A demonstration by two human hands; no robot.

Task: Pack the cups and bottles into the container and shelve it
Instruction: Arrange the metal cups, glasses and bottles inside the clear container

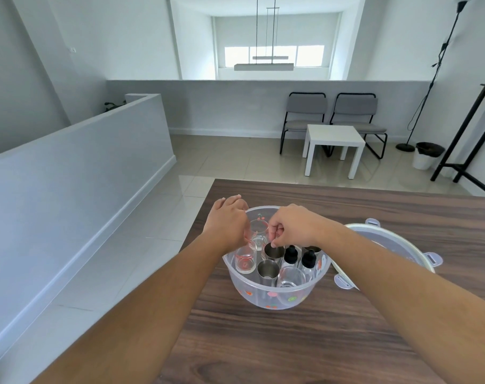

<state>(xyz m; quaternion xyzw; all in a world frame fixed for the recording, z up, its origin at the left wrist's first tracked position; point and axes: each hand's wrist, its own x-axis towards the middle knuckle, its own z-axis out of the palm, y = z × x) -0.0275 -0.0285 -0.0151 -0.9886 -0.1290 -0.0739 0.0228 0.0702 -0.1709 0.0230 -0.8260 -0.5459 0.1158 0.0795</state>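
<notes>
A round clear plastic container with fruit prints stands near the left edge of the wooden table. Inside it stand clear glass cups, two steel cups and two small bottles with black caps. My right hand reaches over the container and pinches the rim of the far steel cup. My left hand rests at the container's far left rim, fingers curled against a glass cup with red print; its grip is partly hidden.
The container's lid lies on the table to the right, partly behind my right forearm. Beyond the table are a tiled floor, a white side table, two grey chairs, a bin and a black shelf frame at far right.
</notes>
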